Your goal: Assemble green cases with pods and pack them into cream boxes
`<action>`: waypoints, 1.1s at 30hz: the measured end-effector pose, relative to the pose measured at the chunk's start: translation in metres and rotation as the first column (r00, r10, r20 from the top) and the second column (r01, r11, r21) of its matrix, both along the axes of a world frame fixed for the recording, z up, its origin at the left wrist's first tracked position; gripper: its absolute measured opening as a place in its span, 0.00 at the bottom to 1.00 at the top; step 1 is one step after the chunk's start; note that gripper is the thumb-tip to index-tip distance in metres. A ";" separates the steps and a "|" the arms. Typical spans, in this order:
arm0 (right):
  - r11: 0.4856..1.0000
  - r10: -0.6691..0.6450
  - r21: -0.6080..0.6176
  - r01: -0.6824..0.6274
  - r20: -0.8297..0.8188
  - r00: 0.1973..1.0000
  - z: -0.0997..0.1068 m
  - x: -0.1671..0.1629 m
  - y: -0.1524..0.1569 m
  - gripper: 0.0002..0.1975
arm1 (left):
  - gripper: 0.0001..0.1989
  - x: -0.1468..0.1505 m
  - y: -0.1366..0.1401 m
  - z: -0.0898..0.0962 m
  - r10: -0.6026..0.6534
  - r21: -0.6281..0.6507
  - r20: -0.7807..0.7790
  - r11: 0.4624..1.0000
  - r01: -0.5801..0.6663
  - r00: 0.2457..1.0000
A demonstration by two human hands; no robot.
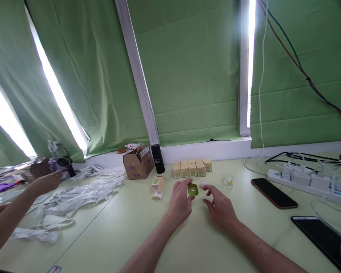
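Observation:
My left hand (182, 198) grips a small square green dish (192, 189) between thumb and fingers, its hollow side facing me. To its right, my right hand (218, 203) is apart from the dish, thumb and fingers spread with a gap between them. Just beyond my right fingertips is a small whitish piece (203, 184), partly hidden. An opened small tan carton (158, 186) with its flap out lies left of my left hand. Behind the dish stands a row of several small tan boxes (191, 168) with green squares. A small clear container (227, 181) with something yellow sits to the right.
A brown cardboard box (138, 163) and a black cylinder (157, 159) stand at the back. Phones (274, 192) and a power strip (309, 182) with cables lie right. At left, another person's arm (25, 204) reaches over white strips (85, 193).

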State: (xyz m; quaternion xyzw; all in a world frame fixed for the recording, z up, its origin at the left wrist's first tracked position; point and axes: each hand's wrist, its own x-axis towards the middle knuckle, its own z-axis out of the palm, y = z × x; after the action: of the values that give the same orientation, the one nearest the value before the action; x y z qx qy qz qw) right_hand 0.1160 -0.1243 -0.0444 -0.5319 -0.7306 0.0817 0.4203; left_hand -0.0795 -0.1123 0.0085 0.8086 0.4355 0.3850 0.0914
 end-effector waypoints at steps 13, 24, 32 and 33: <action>0.957 0.132 0.276 -0.086 -0.151 0.980 -0.006 -0.010 -0.002 0.19 | 0.26 0.026 -0.010 -0.027 -0.103 -0.283 0.817 0.785 0.551 0.568; 0.966 0.223 0.198 -0.167 -0.309 0.925 -0.004 -0.010 -0.002 0.20 | 0.16 0.014 -0.006 -0.034 -0.152 -0.002 0.502 0.984 0.177 0.851; 0.957 0.228 0.242 -0.160 -0.287 0.930 -0.004 -0.009 -0.002 0.21 | 0.27 0.010 -0.012 -0.031 -0.296 0.136 0.294 0.954 0.267 0.909; 0.953 0.226 0.258 -0.161 -0.247 0.942 -0.005 -0.008 -0.001 0.22 | 0.28 0.010 -0.012 -0.032 -0.300 0.143 0.276 0.952 0.270 0.913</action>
State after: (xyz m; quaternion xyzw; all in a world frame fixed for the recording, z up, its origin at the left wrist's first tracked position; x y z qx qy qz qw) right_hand 0.1080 -0.1255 -0.0489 -0.3874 -0.7191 0.1089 0.5665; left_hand -0.0693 -0.1241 -0.0231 0.8006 0.2740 0.5055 0.1689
